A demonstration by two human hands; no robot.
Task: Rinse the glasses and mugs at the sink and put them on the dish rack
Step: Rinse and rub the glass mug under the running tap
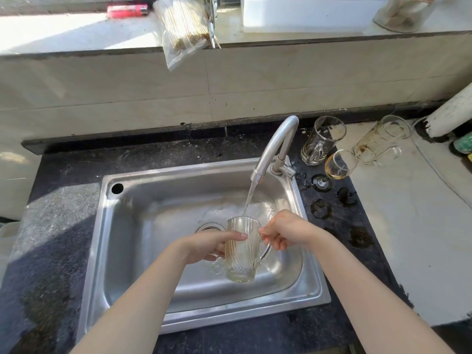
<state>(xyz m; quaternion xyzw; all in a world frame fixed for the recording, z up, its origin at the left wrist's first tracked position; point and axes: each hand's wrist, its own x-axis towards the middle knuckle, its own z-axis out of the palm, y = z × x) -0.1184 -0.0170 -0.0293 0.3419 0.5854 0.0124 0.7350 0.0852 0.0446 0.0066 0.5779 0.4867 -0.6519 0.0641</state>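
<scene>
Holding glass mug just below the faucet, mouth up, long axis approx. vertical (handle toward right hand): left hand wraps its body, right hand pinches handle.

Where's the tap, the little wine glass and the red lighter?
tap [270, 146], head view, on the curved metal neck above the running water.
wine glass [339, 164], head view, on its round bowl, right of the sink.
red lighter [126, 11], head view, on the middle of its body, up on the ledge.
</scene>
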